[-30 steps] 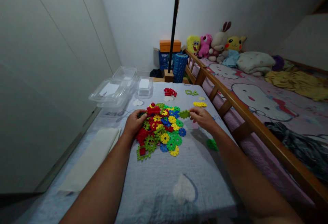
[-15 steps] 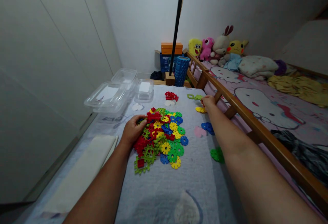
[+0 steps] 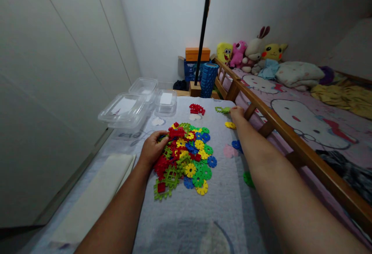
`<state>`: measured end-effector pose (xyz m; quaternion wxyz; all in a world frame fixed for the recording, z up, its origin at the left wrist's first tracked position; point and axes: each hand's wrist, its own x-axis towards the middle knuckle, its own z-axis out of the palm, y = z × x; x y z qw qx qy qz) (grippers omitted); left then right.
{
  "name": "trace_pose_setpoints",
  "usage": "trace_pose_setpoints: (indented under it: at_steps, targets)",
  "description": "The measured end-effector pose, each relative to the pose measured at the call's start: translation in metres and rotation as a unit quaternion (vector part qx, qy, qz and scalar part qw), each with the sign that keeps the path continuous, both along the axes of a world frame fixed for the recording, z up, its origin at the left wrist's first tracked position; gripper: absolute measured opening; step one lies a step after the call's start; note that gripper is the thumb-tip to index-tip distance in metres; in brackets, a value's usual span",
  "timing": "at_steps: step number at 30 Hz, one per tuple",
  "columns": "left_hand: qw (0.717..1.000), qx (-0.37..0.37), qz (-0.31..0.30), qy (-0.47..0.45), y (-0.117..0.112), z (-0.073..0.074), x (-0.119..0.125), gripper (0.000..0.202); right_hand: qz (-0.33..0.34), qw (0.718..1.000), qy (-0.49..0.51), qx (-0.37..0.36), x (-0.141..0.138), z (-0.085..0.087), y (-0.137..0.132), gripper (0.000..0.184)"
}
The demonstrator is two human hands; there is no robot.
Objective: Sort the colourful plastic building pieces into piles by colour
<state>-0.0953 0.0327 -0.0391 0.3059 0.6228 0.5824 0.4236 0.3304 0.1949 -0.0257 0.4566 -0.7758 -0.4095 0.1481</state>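
Observation:
My left hand (image 3: 153,147) rests at the left edge of a mixed pile of plastic building pieces (image 3: 190,170), thumb and forefinger apart, the other fingers partly hidden. Red and light green square pieces lie mostly on that side, with yellow, blue and green notched discs (image 3: 206,171) to the right. My right hand (image 3: 237,113) reaches to the table's far right corner. Its fingers are closed at light green square pieces (image 3: 223,110); the fingertips are partly hidden. Below it lie yellow discs (image 3: 230,125), blue discs (image 3: 236,145) and green discs (image 3: 248,179), partly behind my forearm.
Red pieces (image 3: 197,109) form a small group at the far middle. Clear lidded plastic boxes (image 3: 123,108) stand at the far left, and a folded white cloth (image 3: 95,196) lies nearer. A wooden bed rail (image 3: 270,124) runs along the right. A black pole (image 3: 203,33) rises behind the table.
The view has shifted slightly, so everything sits a little further right. My right hand stays at the light green pieces, and my left hand stays at the pile.

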Motion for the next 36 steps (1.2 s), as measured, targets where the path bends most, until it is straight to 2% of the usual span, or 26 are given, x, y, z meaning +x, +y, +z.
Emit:
trace_pose_setpoints:
  at_steps: [4, 8, 14, 18, 21, 24, 27, 31, 33, 36]
  targets:
    - [1.000, 0.002, -0.003, 0.009, 0.000, 0.003, 0.001, 0.044, -0.047, 0.999, -0.004, -0.017, 0.001, -0.003, 0.005, 0.018]
    - [1.000, 0.004, -0.001, 0.010, 0.000, 0.005, 0.001, 0.043, -0.042, 0.999, -0.006, -0.032, -0.001, 0.002, 0.000, 0.020]
    - [1.000, -0.002, -0.001, 0.002, 0.001, 0.004, 0.000, 0.045, -0.015, 0.999, -0.029, -0.013, -0.012, 0.021, -0.018, 0.023]
    - [1.000, 0.002, -0.001, -0.001, 0.001, 0.003, 0.000, 0.045, 0.059, 0.998, -0.024, 0.014, -0.033, 0.029, -0.043, 0.028]
    - [1.000, 0.005, -0.001, -0.004, 0.001, 0.003, 0.001, 0.042, 0.182, 0.983, -0.013, -0.005, -0.060, 0.028, -0.070, 0.028]
    - [1.000, 0.006, 0.001, -0.013, 0.001, 0.003, 0.001, 0.040, 0.300, 0.951, -0.050, -0.049, -0.089, 0.019, -0.099, 0.025]
    - [1.000, 0.008, 0.005, -0.018, 0.000, 0.002, 0.002, 0.039, 0.323, 0.936, -0.123, -0.070, -0.112, 0.009, -0.118, 0.036]
    - [1.000, 0.003, 0.009, -0.023, 0.000, 0.001, 0.001, 0.040, 0.326, 0.922, -0.186, -0.089, -0.122, 0.004, -0.123, 0.049]
    - [1.000, 0.001, 0.008, -0.023, 0.000, 0.000, 0.001, 0.041, 0.330, 0.915, -0.208, -0.096, -0.122, 0.005, -0.121, 0.048]
    - [1.000, -0.001, 0.005, -0.025, 0.000, 0.000, 0.001, 0.041, 0.337, 0.903, -0.243, -0.105, -0.121, 0.006, -0.121, 0.038]
